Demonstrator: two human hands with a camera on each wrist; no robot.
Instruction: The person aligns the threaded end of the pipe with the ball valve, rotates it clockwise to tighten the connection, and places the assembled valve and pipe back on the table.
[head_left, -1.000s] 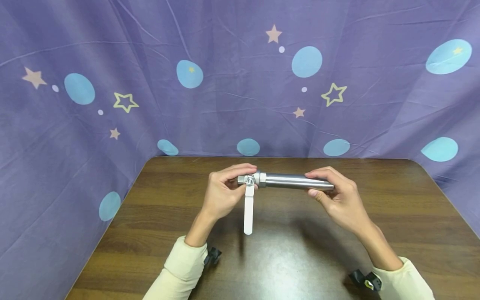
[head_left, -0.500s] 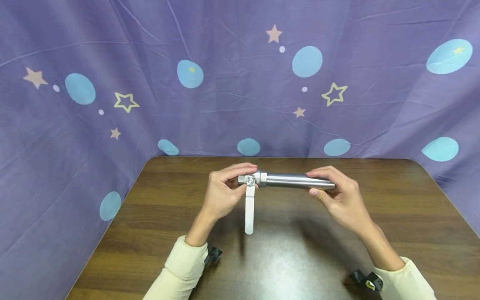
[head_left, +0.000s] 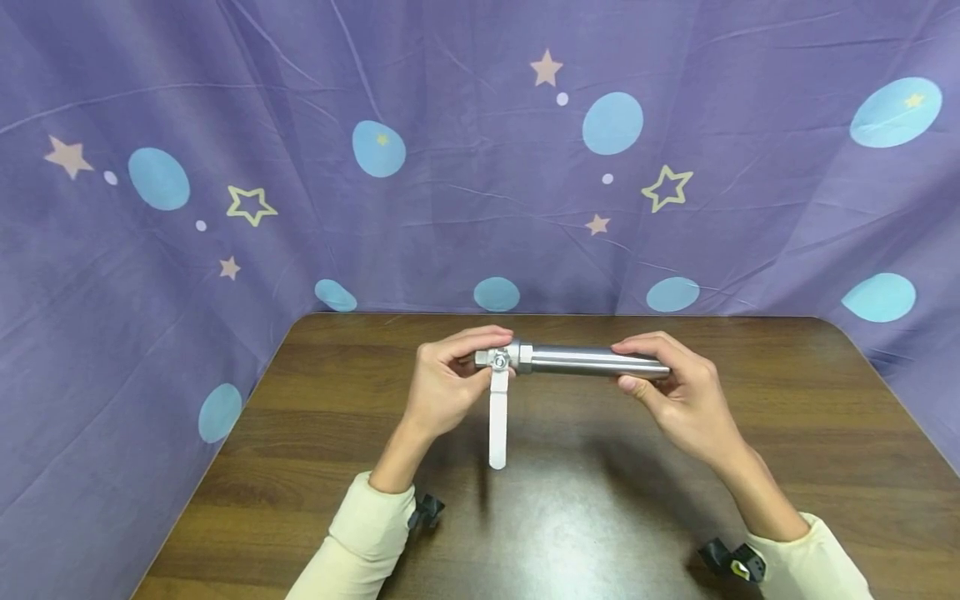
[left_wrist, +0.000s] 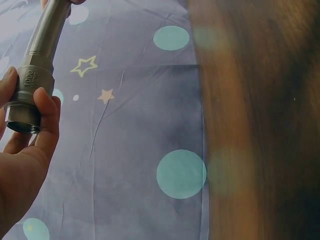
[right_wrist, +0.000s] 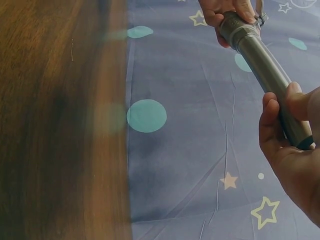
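Observation:
A metal ball valve (head_left: 513,357) with a flat white lever handle (head_left: 498,425) is joined to a shiny steel pipe (head_left: 573,360). Both hands hold the assembly level above the table. My left hand (head_left: 444,387) grips the valve body between thumb and fingers, the lever hanging toward me past the thumb. Around the pipe's far right end, my right hand (head_left: 686,400) curls its thumb and fingers. In the left wrist view the valve's open threaded end (left_wrist: 23,124) shows beyond the fingertips. The right wrist view shows the pipe's dark end (right_wrist: 305,143) by the right palm.
A brown wood-grain table (head_left: 315,517) lies under the hands. Behind it and at its left hangs a purple curtain (head_left: 465,192) with stars and blue dots. Black wrist-worn camera mounts (head_left: 426,512) sit at both pale sleeves (head_left: 352,533).

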